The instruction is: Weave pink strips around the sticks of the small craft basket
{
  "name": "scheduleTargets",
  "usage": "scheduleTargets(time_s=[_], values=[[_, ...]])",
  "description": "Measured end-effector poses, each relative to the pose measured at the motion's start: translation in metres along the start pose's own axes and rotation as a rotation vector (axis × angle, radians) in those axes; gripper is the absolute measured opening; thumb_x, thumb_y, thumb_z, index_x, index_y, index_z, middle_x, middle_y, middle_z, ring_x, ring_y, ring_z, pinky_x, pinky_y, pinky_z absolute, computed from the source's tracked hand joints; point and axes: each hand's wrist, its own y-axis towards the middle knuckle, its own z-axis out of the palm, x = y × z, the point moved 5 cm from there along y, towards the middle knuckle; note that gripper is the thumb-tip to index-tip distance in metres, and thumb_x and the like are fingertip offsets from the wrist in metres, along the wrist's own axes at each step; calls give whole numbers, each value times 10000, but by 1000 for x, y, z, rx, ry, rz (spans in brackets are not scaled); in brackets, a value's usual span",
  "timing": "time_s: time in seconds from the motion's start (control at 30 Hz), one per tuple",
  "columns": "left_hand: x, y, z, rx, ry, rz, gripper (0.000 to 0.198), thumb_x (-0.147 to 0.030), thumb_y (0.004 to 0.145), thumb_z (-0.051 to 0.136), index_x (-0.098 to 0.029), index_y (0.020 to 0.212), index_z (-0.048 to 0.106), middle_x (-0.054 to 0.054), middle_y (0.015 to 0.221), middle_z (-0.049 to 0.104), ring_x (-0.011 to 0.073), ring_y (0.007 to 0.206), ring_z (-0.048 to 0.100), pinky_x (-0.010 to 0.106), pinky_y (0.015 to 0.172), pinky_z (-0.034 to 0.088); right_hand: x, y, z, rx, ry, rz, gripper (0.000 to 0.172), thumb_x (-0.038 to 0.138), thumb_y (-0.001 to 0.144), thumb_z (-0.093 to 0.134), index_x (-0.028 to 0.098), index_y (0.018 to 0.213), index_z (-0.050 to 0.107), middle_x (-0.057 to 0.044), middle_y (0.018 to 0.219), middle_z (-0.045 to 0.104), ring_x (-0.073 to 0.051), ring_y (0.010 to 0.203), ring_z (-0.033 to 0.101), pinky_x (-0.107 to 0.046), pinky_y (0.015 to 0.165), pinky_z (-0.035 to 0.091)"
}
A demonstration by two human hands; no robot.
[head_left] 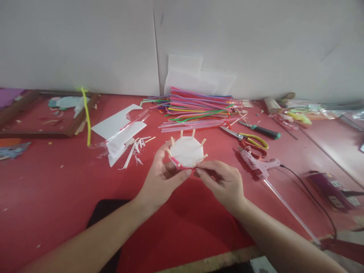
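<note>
A white disc with short pale wooden sticks standing up around its rim is held above the table, in the middle of the head view. My left hand is closed on its left side, thumb along the near edge. Along the near left rim runs a pink pipe cleaner, passing by the sticks. My right hand pinches at the near right edge, where the pink strand ends from my view; its curled fingers partly hide what they grip.
Behind the disc lies a heap of coloured pipe cleaners. Scissors, a cutter knife and a corded glue gun lie to the right. White card and paper scraps are at left, near a brown frame.
</note>
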Motion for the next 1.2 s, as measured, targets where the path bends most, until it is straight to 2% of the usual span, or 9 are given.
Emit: scheduleTargets(time_s=[0.23,0.4,0.6,0.73,0.83,0.9,1.07,1.13,1.2], values=[[0,0,-2,-23,0,31,837,-118,698,825,-298,1385,381,23,1002,772,175,898,737,275,828,567,7,2,0,4,-16,-114,173,123,812,680,254,901,749,10,791,780,-123,649,716,-222,637,588],[-1,-1,-1,-18,26,43,790,-127,717,813,-307,1357,387,18,994,767,180,915,729,274,828,564,8,1,-1,7,-48,-147,195,137,841,643,272,925,756,-5,848,786,-159,754,746,-263,693,612],[-2,-2,-2,-34,93,53,828,-168,682,841,-322,1373,410,7,893,766,193,829,722,261,744,570,13,-3,-1,-11,-177,-201,191,145,861,615,270,926,744,4,805,777,-133,649,720,-223,617,586],[-5,-5,-1,-36,132,79,862,-142,662,846,-316,1379,401,-2,839,755,189,752,714,275,719,573,9,-4,-5,-51,-286,-164,56,234,857,673,252,824,714,5,674,728,-124,554,659,-216,545,532],[-6,-5,-1,-46,143,97,850,-128,671,834,-316,1377,400,-3,851,747,188,776,711,279,747,571,1,-1,-5,-22,-257,-61,153,297,822,718,222,700,666,10,590,658,-111,507,591,-218,501,465],[-5,-6,-2,-61,148,104,851,-107,661,834,-321,1369,414,3,893,748,197,829,711,275,762,566,-6,2,-2,52,-138,90,191,298,823,696,210,668,629,18,571,611,-105,503,554,-216,475,418],[-9,-6,-7,-121,202,181,789,-91,681,812,-331,1337,445,10,959,737,201,832,710,280,745,559,-22,-5,17,317,624,668,185,332,823,662,196,737,571,51,564,545,-87,459,502,-212,457,437],[-12,-6,-10,-156,204,216,782,-85,668,817,-343,1316,463,6,1018,728,191,838,709,266,740,553,-22,-8,20,344,825,790,197,331,808,683,188,738,567,49,564,555,-81,435,498,-207,428,435],[-14,-5,-12,-177,207,250,798,-75,651,824,-356,1305,464,5,1115,709,184,881,707,251,756,549,-22,-9,19,328,894,825,201,340,814,685,177,743,592,46,553,558,-71,403,482,-194,390,405]])
